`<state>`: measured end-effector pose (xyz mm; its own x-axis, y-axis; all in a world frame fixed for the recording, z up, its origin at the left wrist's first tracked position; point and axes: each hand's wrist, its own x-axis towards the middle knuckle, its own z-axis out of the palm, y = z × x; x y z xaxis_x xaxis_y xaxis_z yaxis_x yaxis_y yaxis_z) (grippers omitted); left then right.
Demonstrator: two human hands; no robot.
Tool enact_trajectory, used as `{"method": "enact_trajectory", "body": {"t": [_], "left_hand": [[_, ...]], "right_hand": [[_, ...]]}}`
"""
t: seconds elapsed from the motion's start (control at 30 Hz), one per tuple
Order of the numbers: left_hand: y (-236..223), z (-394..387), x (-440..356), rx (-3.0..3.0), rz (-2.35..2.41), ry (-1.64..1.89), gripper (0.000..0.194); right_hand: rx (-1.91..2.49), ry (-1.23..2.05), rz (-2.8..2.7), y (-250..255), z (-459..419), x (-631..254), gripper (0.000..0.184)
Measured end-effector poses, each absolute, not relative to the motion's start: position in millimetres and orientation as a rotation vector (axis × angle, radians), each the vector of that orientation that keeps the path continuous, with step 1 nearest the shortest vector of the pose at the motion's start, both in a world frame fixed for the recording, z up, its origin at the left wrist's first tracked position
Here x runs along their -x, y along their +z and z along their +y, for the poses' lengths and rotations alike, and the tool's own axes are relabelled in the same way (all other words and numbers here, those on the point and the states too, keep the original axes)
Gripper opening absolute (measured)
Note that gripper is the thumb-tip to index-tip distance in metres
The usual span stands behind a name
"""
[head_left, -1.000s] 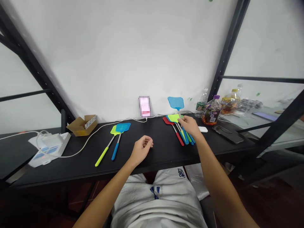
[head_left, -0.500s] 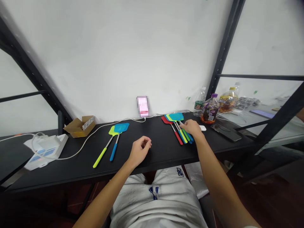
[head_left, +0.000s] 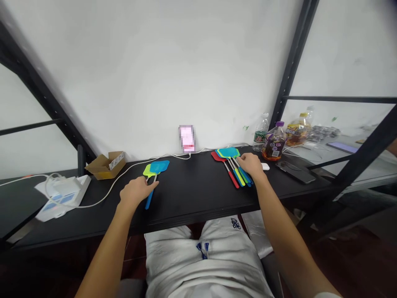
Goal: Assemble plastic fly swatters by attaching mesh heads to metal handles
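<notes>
Two fly swatters lie at the left of the desk: a yellow-green one (head_left: 148, 169) partly under a blue one (head_left: 159, 167). My left hand (head_left: 136, 192) is over their shafts, thumb and forefinger apart, hiding the yellow-green handle. At the right is a fanned stack of several fly swatters, with a blue head (head_left: 229, 152) on top and a red swatter (head_left: 232, 178) at its left side. My right hand (head_left: 251, 164) is at this stack's right side, fingers pinched at a shaft. The exact swatter held there is partly hidden by the fingers.
A phone (head_left: 187, 140) with a cable leans on the wall. An open cardboard box (head_left: 105, 166) and a white device (head_left: 65, 198) are at the left. Bottles (head_left: 273, 142), a small white object (head_left: 265, 166) and a dark phone (head_left: 295, 172) are at the right.
My left hand has gone left from the middle of the desk to the two swatters, and its curled fingers have spread. My right hand stays at the stack, nearly unmoved.
</notes>
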<state>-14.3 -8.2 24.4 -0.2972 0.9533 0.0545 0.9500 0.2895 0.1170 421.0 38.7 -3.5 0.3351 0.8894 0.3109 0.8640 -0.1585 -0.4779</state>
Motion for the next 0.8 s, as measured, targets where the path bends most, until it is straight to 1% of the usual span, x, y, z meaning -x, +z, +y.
{"method": "enact_trajectory", "body": {"t": [0.1,0.2,0.3,0.53,0.63,0.8], "left_hand": [[15,-1,18,-1.831,2.474,0.095,0.058],[7,2,12,-1.895,2.460,0.061,0.047],[5,2,7,-1.948,2.432,0.074,0.035],[24,-9,4,-2.024,2.515,0.310,0.037],[38,-23,-6,-2.065,2.535,0.463,0.033],[51,-49,-33,-2.195,2.443,0.793,0.024]], "right_hand": [[1.962,0.001,-1.552,3,34,-412,0.029],[1.838,-0.068,-1.561,14,25,-399,0.030],[1.686,-0.025,-1.632,25,13,-382,0.033],[1.282,0.457,-1.889,25,-5,-339,0.034],[1.169,0.612,-1.941,21,-8,-326,0.035],[1.075,0.846,-2.039,17,-12,-316,0.042]]}}
